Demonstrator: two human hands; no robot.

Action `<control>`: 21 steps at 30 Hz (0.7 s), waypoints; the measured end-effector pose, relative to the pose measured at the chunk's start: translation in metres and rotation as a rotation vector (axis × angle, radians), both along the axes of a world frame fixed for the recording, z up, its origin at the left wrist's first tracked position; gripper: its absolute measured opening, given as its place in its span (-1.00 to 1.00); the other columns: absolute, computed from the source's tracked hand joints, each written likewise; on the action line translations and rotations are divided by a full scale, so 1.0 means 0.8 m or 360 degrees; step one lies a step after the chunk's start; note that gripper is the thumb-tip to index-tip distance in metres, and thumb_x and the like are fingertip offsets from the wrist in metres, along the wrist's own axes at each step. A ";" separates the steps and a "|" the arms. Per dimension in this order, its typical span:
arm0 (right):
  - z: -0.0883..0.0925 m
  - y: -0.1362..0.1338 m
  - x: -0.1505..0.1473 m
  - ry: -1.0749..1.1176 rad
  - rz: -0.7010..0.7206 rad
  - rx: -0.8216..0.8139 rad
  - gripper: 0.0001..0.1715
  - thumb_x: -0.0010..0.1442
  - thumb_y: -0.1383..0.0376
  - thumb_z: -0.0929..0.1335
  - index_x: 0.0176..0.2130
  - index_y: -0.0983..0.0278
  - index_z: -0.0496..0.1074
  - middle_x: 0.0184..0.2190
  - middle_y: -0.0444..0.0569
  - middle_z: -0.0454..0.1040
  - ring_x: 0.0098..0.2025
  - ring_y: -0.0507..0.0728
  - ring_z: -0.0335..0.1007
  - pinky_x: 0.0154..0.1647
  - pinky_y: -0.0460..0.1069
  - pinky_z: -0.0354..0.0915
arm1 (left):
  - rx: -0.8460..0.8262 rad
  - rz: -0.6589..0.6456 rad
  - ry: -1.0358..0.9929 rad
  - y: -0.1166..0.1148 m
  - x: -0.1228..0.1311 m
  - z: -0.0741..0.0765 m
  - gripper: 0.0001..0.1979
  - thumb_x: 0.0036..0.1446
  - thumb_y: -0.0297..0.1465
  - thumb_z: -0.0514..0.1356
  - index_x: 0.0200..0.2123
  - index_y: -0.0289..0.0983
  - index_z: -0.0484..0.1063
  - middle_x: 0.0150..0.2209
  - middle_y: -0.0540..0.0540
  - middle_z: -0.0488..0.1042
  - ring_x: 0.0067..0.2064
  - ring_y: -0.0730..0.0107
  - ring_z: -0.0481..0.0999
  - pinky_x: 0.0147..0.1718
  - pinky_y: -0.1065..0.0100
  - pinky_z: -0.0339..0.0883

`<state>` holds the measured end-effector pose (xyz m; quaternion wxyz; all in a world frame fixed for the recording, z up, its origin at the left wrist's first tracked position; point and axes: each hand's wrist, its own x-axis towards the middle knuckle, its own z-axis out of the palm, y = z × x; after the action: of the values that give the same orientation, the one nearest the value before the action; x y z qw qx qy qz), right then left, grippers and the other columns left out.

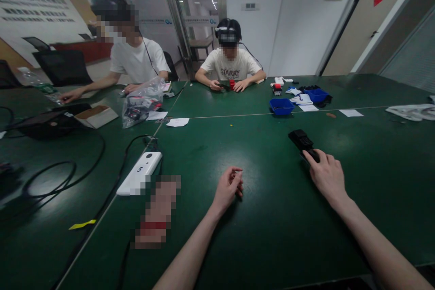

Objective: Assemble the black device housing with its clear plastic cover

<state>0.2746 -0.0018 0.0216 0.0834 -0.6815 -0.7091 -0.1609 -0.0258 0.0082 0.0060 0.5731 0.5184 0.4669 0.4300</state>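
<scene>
My right hand (326,171) is closed round the near end of a black handheld device (302,140), whose wider far end points away to the left on the green table (265,231). Near the middle of the view, my left hand (231,183) rests on its side with curled fingers. Its thumb lies against the index finger, and whether anything small is between them cannot be made out. Left of that hand are a white power bank (144,170) marked 5 and a blurred pinkish flat object (159,210).
Two people in headsets sit across the table; one holds something dark beside a red object (232,84). Blue trays (281,106), papers (351,113), a plastic bag (141,102), an open box (97,116), black cables and a bottle (42,86) lie around.
</scene>
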 end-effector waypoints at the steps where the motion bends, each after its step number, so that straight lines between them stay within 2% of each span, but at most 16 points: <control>1: -0.003 -0.002 0.012 -0.0031 -0.0034 0.0002 -0.44 0.15 0.41 0.12 0.14 0.25 0.22 0.00 0.25 0.25 -0.08 0.36 0.21 -0.19 0.23 0.22 | 0.0003 -0.0003 0.0008 0.000 0.000 -0.001 -0.70 0.07 -0.21 0.08 -0.23 -0.32 0.26 -0.52 0.07 0.26 -0.59 0.57 0.35 -0.69 0.54 0.26; 4: -0.011 -0.008 0.040 -0.0095 -0.0116 0.0013 -0.46 0.16 0.39 0.12 0.13 0.26 0.23 -0.01 0.25 0.25 -0.09 0.35 0.22 -0.20 0.22 0.24 | 0.0003 -0.0012 0.0026 0.001 0.000 -0.002 -0.71 0.07 -0.21 0.08 -0.26 -0.32 0.27 -0.53 0.07 0.26 -0.60 0.57 0.34 -0.70 0.53 0.25; 7: -0.016 -0.011 0.051 -0.0180 -0.0158 0.0013 -0.48 0.20 0.32 0.11 0.13 0.30 0.22 -0.01 0.29 0.24 -0.09 0.36 0.22 -0.21 0.20 0.26 | 0.0003 -0.0012 0.0042 0.001 0.001 -0.001 -0.70 0.07 -0.20 0.08 -0.26 -0.32 0.28 -0.54 0.07 0.27 -0.61 0.58 0.33 -0.70 0.53 0.25; 16: -0.023 -0.004 0.048 -0.0276 -0.0218 -0.0026 -0.49 0.22 0.28 0.10 0.12 0.30 0.24 0.02 0.29 0.23 -0.07 0.35 0.23 -0.20 0.20 0.25 | 0.0020 -0.0011 0.0068 0.000 0.000 0.002 -0.70 0.05 -0.18 0.09 -0.28 -0.32 0.29 -0.56 0.07 0.27 -0.60 0.56 0.34 -0.69 0.53 0.25; 21: -0.015 0.013 0.036 -0.0186 -0.0255 0.0001 -0.48 0.22 0.16 0.12 0.07 0.35 0.26 0.04 0.31 0.21 0.01 0.41 0.17 -0.13 0.24 0.21 | 0.0018 -0.0025 0.0070 0.000 0.001 0.001 -0.71 0.06 -0.20 0.09 -0.28 -0.32 0.29 -0.56 0.07 0.27 -0.60 0.56 0.33 -0.69 0.53 0.25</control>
<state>0.3035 0.0086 0.0097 0.0291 -0.7254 -0.6558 -0.2069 -0.0254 0.0085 0.0068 0.5631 0.5347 0.4727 0.4167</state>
